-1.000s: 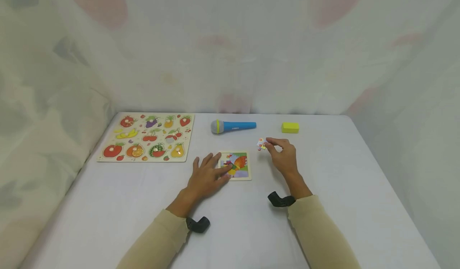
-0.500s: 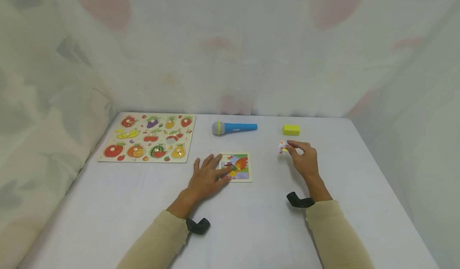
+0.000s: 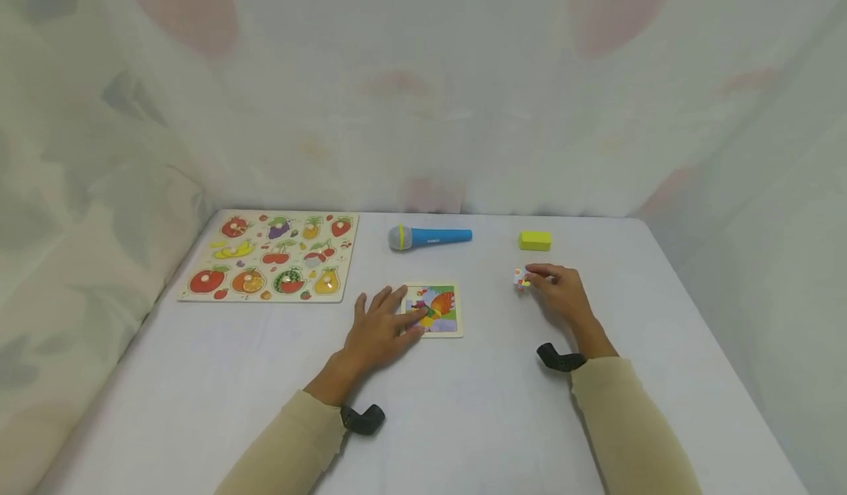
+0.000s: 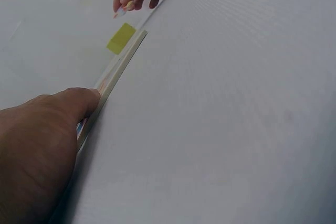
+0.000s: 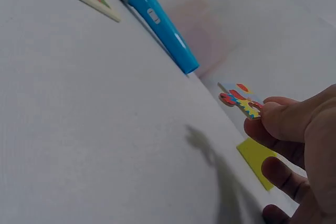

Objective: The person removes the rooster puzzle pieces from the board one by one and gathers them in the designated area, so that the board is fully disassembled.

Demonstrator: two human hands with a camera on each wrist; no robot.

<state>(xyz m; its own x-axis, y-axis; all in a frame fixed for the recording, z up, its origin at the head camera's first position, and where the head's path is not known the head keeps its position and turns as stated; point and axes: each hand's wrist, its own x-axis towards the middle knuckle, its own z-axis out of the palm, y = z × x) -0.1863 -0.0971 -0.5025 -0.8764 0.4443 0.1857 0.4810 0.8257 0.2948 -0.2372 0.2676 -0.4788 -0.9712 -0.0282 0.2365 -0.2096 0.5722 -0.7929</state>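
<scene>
Between thumb and fingertips, my right hand [image 3: 562, 294] pinches a small colourful jigsaw piece [image 5: 240, 98], held above the white table. In the right wrist view the piece juts out past the thumb, its knob to the left, and its shadow falls on the cloth. My left hand [image 3: 376, 331] rests with spread fingers on the left side of a small square picture puzzle [image 3: 445, 311] in a pale frame. Its fingers cover part of the picture, which shows orange, yellow and green shapes. In the left wrist view the thumb lies along the puzzle's edge.
A fruit peg board [image 3: 307, 260] lies at the back left of the table [image 3: 450, 414]. Behind the puzzle is a blue toy microphone [image 3: 437, 237] with a grey head. A yellow block [image 3: 534, 240] sits beyond my right hand. Fabric walls surround the table.
My right hand has moved right, away from the puzzle, with the jigsaw piece, then slightly nearer me. The left hand stays on the puzzle.
</scene>
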